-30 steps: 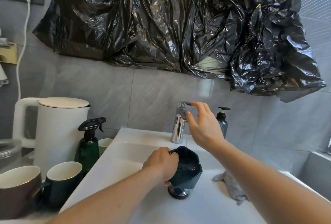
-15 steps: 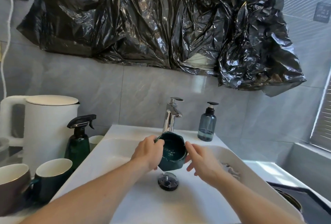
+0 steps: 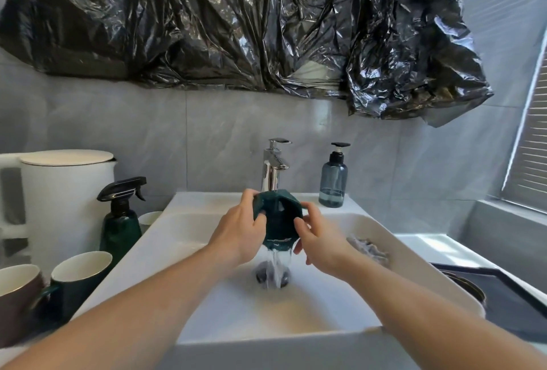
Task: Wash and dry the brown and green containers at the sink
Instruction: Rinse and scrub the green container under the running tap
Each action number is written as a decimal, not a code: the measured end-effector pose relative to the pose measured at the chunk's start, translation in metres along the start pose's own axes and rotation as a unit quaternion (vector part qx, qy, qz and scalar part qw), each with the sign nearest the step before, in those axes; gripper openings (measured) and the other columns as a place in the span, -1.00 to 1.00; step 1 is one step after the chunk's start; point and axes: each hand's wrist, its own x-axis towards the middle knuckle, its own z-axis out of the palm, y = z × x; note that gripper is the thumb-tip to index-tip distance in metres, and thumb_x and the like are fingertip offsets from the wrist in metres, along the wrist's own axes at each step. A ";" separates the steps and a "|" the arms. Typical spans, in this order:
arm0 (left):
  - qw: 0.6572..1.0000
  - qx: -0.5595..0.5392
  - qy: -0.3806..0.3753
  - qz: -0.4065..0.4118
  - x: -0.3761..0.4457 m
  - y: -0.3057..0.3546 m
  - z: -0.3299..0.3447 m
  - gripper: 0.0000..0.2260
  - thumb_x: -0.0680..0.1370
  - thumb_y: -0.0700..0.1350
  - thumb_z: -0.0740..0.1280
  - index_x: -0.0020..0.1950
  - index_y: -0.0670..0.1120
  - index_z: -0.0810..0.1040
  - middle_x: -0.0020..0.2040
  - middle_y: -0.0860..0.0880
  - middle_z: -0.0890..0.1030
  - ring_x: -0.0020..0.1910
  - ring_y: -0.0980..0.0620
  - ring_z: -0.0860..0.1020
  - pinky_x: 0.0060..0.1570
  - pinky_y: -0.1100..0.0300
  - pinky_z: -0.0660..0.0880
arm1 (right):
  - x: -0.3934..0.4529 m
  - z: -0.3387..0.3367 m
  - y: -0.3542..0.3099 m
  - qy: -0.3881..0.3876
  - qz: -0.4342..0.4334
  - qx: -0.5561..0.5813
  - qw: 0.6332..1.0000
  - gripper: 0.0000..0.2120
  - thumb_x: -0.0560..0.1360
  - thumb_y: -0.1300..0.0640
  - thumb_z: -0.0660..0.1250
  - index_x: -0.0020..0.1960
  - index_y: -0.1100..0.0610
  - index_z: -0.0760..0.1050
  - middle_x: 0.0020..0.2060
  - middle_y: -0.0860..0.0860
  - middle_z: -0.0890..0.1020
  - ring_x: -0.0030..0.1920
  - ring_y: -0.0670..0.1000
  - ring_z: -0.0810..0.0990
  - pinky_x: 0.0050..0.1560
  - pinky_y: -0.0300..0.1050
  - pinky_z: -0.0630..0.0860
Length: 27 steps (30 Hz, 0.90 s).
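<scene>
The dark green faceted ceramic container [image 3: 278,217], a moment ago upright, is now tipped mouth-down over the white sink [image 3: 373,233], clasped by both hands [image 3: 241,229] [image 3: 318,235], so rinse water is emptied.

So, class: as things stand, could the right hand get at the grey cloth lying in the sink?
Probably yes. The right hand is busy holding the green container, but the grey cloth lies just beside it in the sink, with nothing between.
</scene>
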 end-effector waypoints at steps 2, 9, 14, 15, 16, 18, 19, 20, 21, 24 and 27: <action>1.000 -0.003 -0.007 0.018 0.000 -0.001 0.001 -0.89 0.69 -0.03 0.19 0.21 0.11 0.36 0.08 0.00 0.63 0.04 -0.11 0.60 0.09 -0.14 0.59 | 0.001 -0.001 0.000 0.003 -0.001 0.011 1.000 -0.68 0.73 0.09 0.11 0.45 -0.11 0.23 0.12 -0.06 0.60 -0.07 0.05 0.68 -0.22 -0.01 0.68; 0.997 0.028 0.009 0.070 -0.001 0.000 0.000 -0.89 0.67 -0.12 0.27 0.11 0.03 0.35 0.06 0.04 0.56 0.01 -0.10 0.54 0.04 -0.12 0.54 | 0.001 -0.002 -0.001 0.019 -0.028 0.033 0.999 -0.59 0.66 0.31 0.23 0.33 -0.10 0.22 0.15 -0.10 0.54 -0.06 0.09 0.69 -0.13 -0.03 0.71; 0.991 0.079 0.026 0.104 -0.003 0.004 -0.005 -0.78 0.57 -0.26 0.30 0.11 -0.01 0.34 0.03 0.03 0.54 -0.04 -0.15 0.51 -0.08 -0.09 0.50 | 0.004 -0.003 0.001 0.013 -0.046 0.035 0.998 -0.53 0.60 0.37 0.32 0.24 -0.09 0.21 0.10 -0.18 0.51 -0.05 0.00 0.70 -0.12 -0.10 0.70; 0.989 0.091 0.030 0.111 -0.004 0.005 -0.006 -0.76 0.55 -0.27 0.30 0.11 -0.01 0.35 0.03 0.03 0.53 -0.04 -0.14 0.50 -0.10 -0.08 0.49 | 0.005 -0.003 0.002 0.013 -0.051 0.035 0.998 -0.52 0.59 0.37 0.34 0.21 -0.11 0.21 0.11 -0.19 0.51 -0.03 -0.02 0.69 -0.10 -0.10 0.70; 0.987 0.104 0.034 0.118 -0.004 0.007 -0.007 -0.76 0.55 -0.28 0.30 0.11 -0.01 0.35 0.04 0.04 0.53 -0.05 -0.14 0.50 -0.12 -0.07 0.48 | 0.005 -0.003 0.002 0.012 -0.054 0.032 0.998 -0.50 0.58 0.36 0.36 0.18 -0.16 0.21 0.12 -0.18 0.51 -0.01 -0.02 0.69 -0.08 -0.10 0.70; 0.982 0.132 0.043 0.126 -0.005 0.008 -0.009 -0.75 0.55 -0.26 0.30 0.12 0.00 0.34 0.08 0.04 0.53 -0.06 -0.12 0.48 -0.17 -0.03 0.44 | 0.004 -0.003 0.002 0.017 -0.062 0.022 0.998 -0.46 0.57 0.32 0.40 0.11 -0.23 0.20 0.19 -0.12 0.53 0.02 -0.04 0.67 -0.06 -0.14 0.68; 0.980 0.146 0.047 0.129 -0.005 0.009 -0.009 -0.75 0.55 -0.25 0.30 0.13 0.00 0.35 0.09 0.04 0.53 -0.08 -0.10 0.46 -0.19 -0.01 0.41 | 0.004 -0.003 0.003 0.023 -0.066 0.016 0.997 -0.47 0.56 0.30 0.42 0.11 -0.24 0.20 0.23 -0.10 0.54 0.00 -0.06 0.67 -0.07 -0.16 0.66; 0.977 0.161 0.050 0.132 -0.006 0.010 -0.010 -0.74 0.55 -0.24 0.30 0.15 0.00 0.35 0.11 0.05 0.53 -0.09 -0.09 0.44 -0.21 0.01 0.37 | 0.004 -0.003 0.003 0.028 -0.070 0.008 0.997 -0.48 0.55 0.27 0.43 0.13 -0.22 0.21 0.26 -0.09 0.55 -0.02 -0.08 0.66 -0.08 -0.19 0.63; 0.973 0.176 0.052 0.136 -0.006 0.011 -0.011 -0.74 0.55 -0.23 0.30 0.17 -0.01 0.35 0.13 0.04 0.52 -0.08 -0.10 0.45 -0.21 0.03 0.33 | 0.004 -0.004 0.004 0.033 -0.073 0.000 0.997 -0.48 0.55 0.25 0.45 0.15 -0.21 0.21 0.26 -0.10 0.56 -0.03 -0.10 0.66 -0.09 -0.20 0.61; 0.963 0.221 0.056 0.147 -0.007 0.016 -0.012 -0.72 0.57 -0.22 0.30 0.22 -0.02 0.35 0.15 0.02 0.51 0.03 -0.12 0.52 -0.20 0.06 0.31 | 0.003 -0.008 0.006 0.032 -0.073 -0.025 0.997 -0.49 0.55 0.19 0.47 0.19 -0.19 0.21 0.25 -0.13 0.56 -0.01 -0.13 0.66 -0.07 -0.26 0.57; 0.956 0.250 0.049 0.145 -0.007 0.016 -0.011 -0.70 0.58 -0.20 0.31 0.26 0.00 0.33 0.18 0.04 0.51 0.07 -0.11 0.55 -0.18 0.07 0.35 | 0.002 -0.009 0.007 0.013 -0.064 -0.048 0.997 -0.52 0.54 0.16 0.48 0.23 -0.09 0.22 0.23 -0.11 0.58 -0.04 -0.11 0.67 -0.04 -0.21 0.60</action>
